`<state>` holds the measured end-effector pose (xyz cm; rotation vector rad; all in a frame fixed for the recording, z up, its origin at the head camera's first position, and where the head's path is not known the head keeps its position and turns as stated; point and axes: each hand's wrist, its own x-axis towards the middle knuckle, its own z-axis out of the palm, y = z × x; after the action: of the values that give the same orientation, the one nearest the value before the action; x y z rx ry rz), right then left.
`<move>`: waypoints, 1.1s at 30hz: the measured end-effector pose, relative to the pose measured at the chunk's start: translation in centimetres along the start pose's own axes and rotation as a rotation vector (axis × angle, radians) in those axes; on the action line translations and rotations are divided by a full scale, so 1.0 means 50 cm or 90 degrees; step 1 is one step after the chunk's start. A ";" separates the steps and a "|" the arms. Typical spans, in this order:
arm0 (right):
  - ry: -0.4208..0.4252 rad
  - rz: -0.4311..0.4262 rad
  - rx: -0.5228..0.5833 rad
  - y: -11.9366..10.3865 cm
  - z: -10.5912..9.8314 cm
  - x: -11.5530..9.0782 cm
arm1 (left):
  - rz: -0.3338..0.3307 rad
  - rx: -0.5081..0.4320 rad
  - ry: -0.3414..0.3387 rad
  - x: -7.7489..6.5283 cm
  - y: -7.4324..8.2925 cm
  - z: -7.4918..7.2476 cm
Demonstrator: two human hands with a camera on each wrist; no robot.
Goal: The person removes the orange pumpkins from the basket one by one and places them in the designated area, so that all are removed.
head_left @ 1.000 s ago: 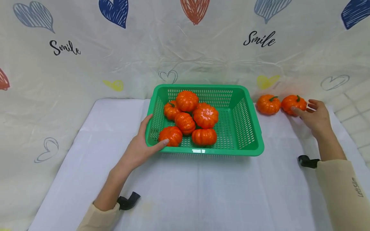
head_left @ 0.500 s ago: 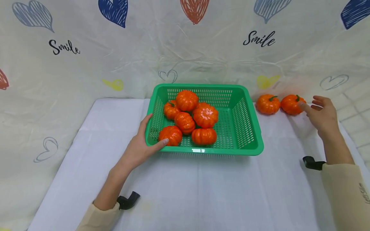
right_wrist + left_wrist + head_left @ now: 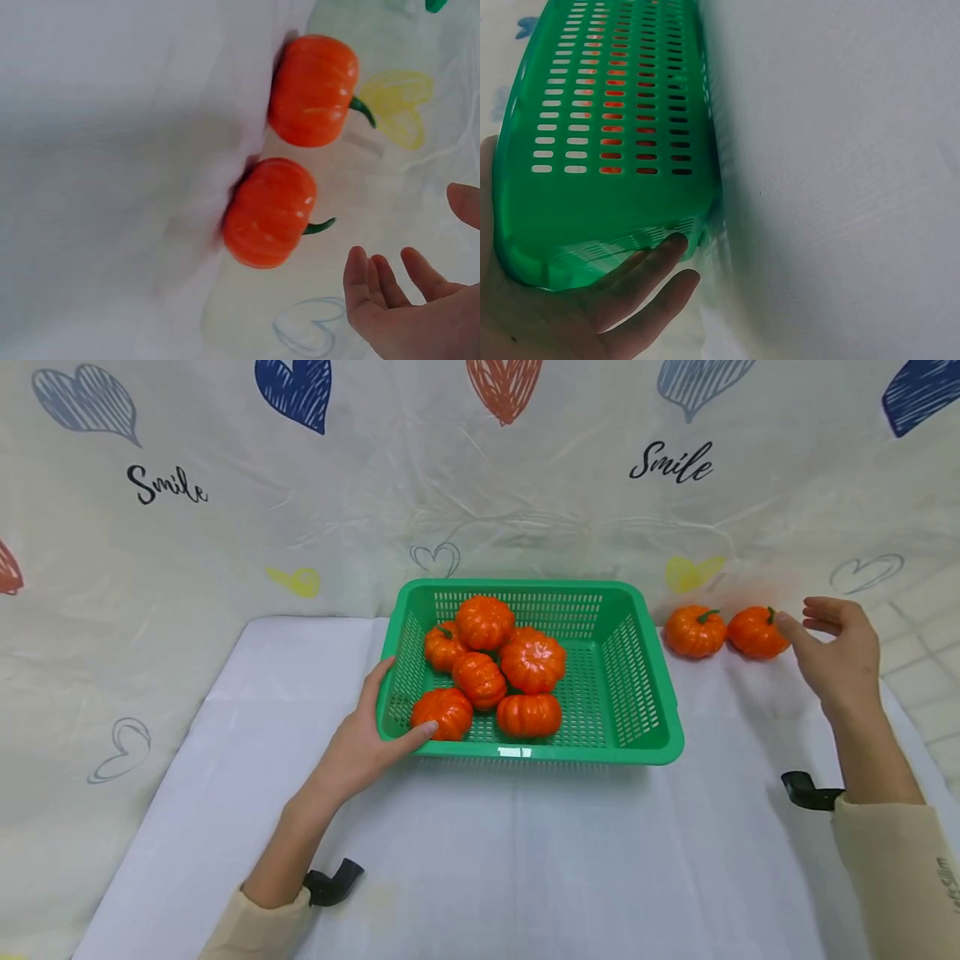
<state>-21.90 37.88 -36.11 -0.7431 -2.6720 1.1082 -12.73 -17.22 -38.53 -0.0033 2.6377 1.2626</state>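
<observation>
My left hand [image 3: 360,747] grips the green plastic basket [image 3: 663,727] at its left end, thumb over the front rim and fingers along the outer wall. In the left wrist view the fingers [image 3: 649,281] lie against the slotted side. Several small orange pumpkins [image 3: 532,662] are heaped in the basket's left and middle part. To the right of it, two more pumpkins with green stems stand side by side: a nearer one [image 3: 695,632] and a farther-right one [image 3: 756,633]. My right hand [image 3: 840,652] hovers beside the right pumpkin, fingers loosely bent and holding nothing; the right wrist view shows a gap between them.
A white cloth [image 3: 480,852] covers the table. Behind it hangs a pale sheet [image 3: 360,485] printed with hearts and "Smile", close behind the basket and pumpkins. Pale tiles [image 3: 930,668] show past the table's right edge.
My right hand has drawn back to the right and up, away from the right pumpkin, which stays where it was. The left hand and the basket have not moved.
</observation>
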 end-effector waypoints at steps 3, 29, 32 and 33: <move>0.002 -0.032 -0.001 -0.014 0.001 -0.012 | -0.001 -0.001 -0.001 0.001 -0.001 0.000; -0.117 -0.246 -0.001 -0.107 0.049 -0.108 | 0.006 0.000 0.005 0.003 -0.002 -0.001; -0.129 -0.276 0.005 -0.112 0.052 -0.118 | 0.006 -0.006 0.004 0.002 -0.003 0.000; -0.134 -0.285 0.008 -0.115 0.053 -0.122 | 0.005 -0.007 0.004 0.002 -0.003 0.001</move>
<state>-19.70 29.75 -33.72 -0.0124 -2.7927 1.1253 -12.81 -17.28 -38.68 0.0025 2.6379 1.2822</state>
